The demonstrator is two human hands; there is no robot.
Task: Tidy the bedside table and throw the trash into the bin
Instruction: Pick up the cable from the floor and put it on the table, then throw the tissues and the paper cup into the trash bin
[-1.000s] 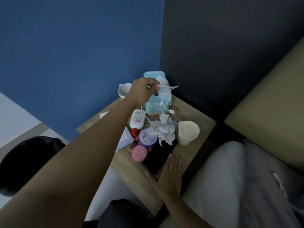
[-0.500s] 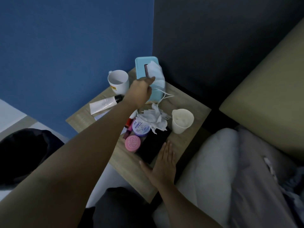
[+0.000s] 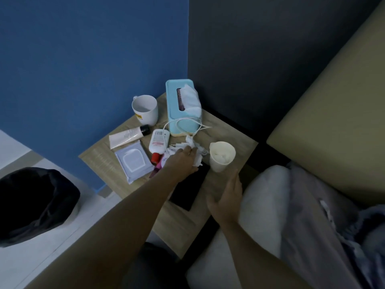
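On the wooden bedside table point(image 3: 98, 159), a crumpled white tissue point(image 3: 196, 148) lies in the middle, and my left hand point(image 3: 182, 160) rests on it with its fingers stretched flat. My right hand point(image 3: 226, 198) hovers open at the table's right edge, just below a white paper cup point(image 3: 221, 156). A white charging cable point(image 3: 187, 122) is draped over the front of the light-blue tissue box point(image 3: 176, 109). The black-lined bin point(image 3: 35, 201) stands on the floor at the left.
Also on the table are a white mug point(image 3: 144, 109), a cream tube point(image 3: 127, 135), a wipes pack point(image 3: 133, 161), a white bottle with a red cap point(image 3: 158, 142) and a black phone point(image 3: 187, 190). A pillow point(image 3: 262, 205) and a tan headboard point(image 3: 333, 101) are at the right.
My left hand let go of the cable at the tissue box and came down onto the crumpled tissue. My right hand lifted off the table and shifted right, toward the cup.
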